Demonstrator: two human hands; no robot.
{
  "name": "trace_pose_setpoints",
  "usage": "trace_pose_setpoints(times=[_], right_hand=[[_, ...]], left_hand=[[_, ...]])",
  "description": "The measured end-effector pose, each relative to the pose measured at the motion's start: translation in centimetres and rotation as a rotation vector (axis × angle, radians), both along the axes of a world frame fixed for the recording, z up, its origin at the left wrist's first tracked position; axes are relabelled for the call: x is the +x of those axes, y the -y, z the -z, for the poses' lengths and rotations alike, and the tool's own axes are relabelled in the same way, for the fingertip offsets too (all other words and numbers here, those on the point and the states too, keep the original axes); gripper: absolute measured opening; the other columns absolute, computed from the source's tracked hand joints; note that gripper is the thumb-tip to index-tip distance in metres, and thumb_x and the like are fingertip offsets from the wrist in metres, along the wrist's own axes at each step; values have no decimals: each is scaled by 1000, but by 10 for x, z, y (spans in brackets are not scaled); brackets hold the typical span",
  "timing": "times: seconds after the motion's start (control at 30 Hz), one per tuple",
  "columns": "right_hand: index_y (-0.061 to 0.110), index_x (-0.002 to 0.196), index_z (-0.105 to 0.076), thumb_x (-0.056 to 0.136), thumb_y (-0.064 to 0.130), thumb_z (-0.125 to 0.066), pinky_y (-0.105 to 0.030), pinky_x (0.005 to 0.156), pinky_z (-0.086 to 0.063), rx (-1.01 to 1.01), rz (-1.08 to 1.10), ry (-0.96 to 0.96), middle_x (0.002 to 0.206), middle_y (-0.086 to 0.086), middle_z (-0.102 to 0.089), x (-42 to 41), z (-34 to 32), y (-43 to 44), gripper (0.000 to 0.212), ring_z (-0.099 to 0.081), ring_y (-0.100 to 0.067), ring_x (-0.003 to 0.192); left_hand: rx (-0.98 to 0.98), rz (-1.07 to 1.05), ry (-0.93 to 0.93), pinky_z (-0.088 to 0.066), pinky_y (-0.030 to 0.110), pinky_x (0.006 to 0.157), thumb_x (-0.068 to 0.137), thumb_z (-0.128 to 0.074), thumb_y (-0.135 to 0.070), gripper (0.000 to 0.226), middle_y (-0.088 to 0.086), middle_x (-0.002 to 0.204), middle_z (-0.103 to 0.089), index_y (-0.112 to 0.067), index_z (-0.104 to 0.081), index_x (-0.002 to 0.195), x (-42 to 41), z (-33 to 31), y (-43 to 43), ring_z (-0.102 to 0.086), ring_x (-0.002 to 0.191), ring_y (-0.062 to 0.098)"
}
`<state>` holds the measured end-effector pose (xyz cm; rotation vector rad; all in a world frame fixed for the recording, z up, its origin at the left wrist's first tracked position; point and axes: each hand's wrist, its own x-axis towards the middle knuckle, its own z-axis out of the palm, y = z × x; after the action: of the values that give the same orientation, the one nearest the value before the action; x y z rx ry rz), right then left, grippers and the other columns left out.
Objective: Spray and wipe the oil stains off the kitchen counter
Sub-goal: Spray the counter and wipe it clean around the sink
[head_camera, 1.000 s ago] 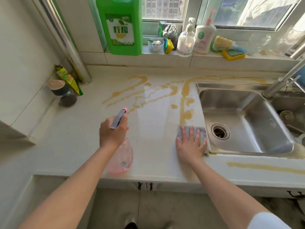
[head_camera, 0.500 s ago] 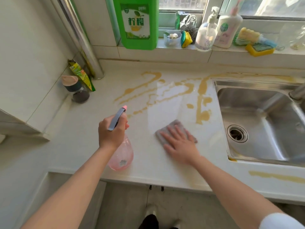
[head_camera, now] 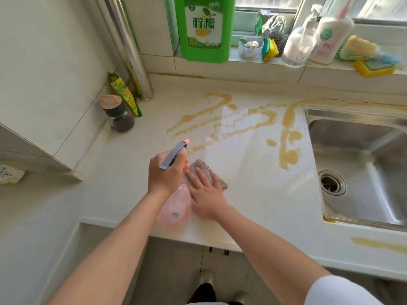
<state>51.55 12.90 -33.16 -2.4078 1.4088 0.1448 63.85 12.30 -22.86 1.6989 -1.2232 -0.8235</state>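
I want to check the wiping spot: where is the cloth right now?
In the head view, the cloth lies flat on the counter under the right hand, just right of the spray bottle, well left of the sink.

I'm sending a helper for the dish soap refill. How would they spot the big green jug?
Look at the window sill behind the counter. At its left end, beside the steel pipe, stands the green jug. It is much bigger than the pump bottles nearby and carries a lemon label.
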Motion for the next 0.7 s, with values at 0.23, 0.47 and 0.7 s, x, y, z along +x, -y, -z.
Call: trace_pose_setpoints(times=[0.23, 0.47, 0.7], right_hand=[[57, 143, -2, 96, 57, -17, -45, 115, 12, -27, 226, 9, 159, 15, 7, -77, 1, -29, 50, 15, -12, 146], [55, 143, 5, 92, 60, -12, -44, 115, 9, -5, 712, -68, 159, 13, 13, -192, 2, -88, 54, 18, -12, 145], [44, 148, 5, 98, 51, -15, -48, 117, 9, 48, 1035, -134, 160, 4, 13, -255, -4, -130, 55, 16, -18, 146]], left_hand=[[44, 115, -69, -47, 30, 63, 84, -52, -38, 41, 5, 61, -69, -21, -57, 47, -17, -3, 6, -71, 66, 26], [56, 303, -157, -52, 34, 65, 86, -54, -32, 45, -1, 56, -66, -24, -59, 43, -85, -6, 10, -71, 65, 25], [64, 517, -150, -58, 47, 78, 86, -53, -34, 42, 5, 61, -69, -23, -58, 46, -151, 1, -4, -71, 66, 27]])
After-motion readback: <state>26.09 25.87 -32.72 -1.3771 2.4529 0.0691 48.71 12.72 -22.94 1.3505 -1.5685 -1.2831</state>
